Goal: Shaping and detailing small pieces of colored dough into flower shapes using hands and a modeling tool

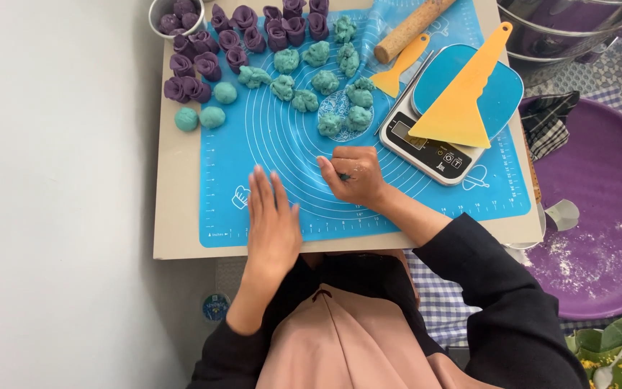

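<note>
My left hand [273, 220] lies flat, fingers together, palm down on the blue silicone mat [268, 137] near its front edge. My right hand [353, 175] is curled beside it on the mat, pinching a small bit of teal dough [344, 176] between fingers and thumb. Beyond my hands lie several rough teal dough lumps [325, 83], two or three smooth teal balls [212, 117] at the left, and several purple folded dough pieces [203, 65] at the far left.
A kitchen scale [426, 148] with a yellow scraper [462, 101] on it stands at the right. A wooden rolling pin [408, 29], a small yellow spatula [401, 65], a metal cup [158, 13] of purple pieces, a purple basin [606, 216], metal pots [577, 29].
</note>
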